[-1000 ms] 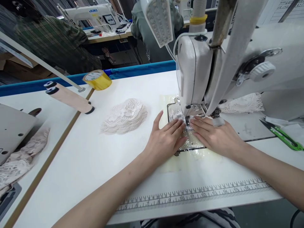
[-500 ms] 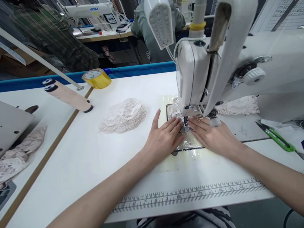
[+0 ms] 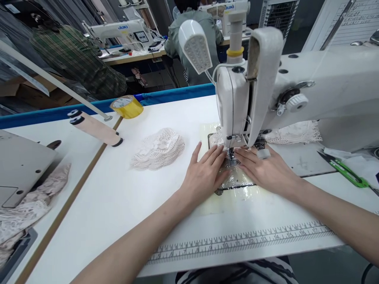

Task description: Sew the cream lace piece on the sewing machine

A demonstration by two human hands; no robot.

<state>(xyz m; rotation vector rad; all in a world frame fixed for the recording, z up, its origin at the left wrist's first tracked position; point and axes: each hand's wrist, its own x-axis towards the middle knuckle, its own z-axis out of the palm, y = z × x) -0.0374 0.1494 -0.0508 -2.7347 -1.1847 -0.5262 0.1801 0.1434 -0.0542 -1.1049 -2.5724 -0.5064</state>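
A white sewing machine stands at centre right, its presser foot down between my two hands. My left hand lies flat left of the foot, thumb apart, fingertips on a piece of pale lace. On the other side my right hand rests flat, partly under the machine head, with its fingertips at the same lace near the needle. Much of that lace is hidden by the hands and the machine. A stack of lace pieces sits on the table to the left; more lace lies behind the machine's needle area.
Green thread snips lie at the right. Two pinkish thread cones and a yellow tape roll are at the back left. A printed ruler runs along the front edge. Two people sit beyond the blue edge.
The camera view has shifted, so the background and table items sit slightly lower and further right on the left side. Both hands keep nearly the same place beside the presser foot.
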